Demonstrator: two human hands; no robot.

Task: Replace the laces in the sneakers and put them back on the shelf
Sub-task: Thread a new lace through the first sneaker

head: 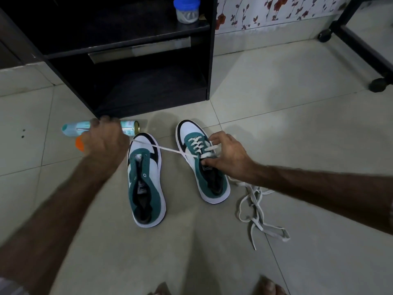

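- Gripping a flat white lace, the left hand holds it taut, fingers curled.
- The right hand pinches the tongue of the half-laced teal-and-white right sneaker on smooth floor tiles.
- Unlaced left sneaker stands just beside it.

A home: tiled floor, floral wallpaper (red blooms), black shelf unit.

Left sneaker: teal-and-white leather sneaker, unlaced, upright on floor.
Right sneaker: matching teal-and-white sneaker, partly laced with white flat lace.
Spare laces: loose white laces, tangled beside the right sneaker.
Shelf: black wooden shelf unit behind.
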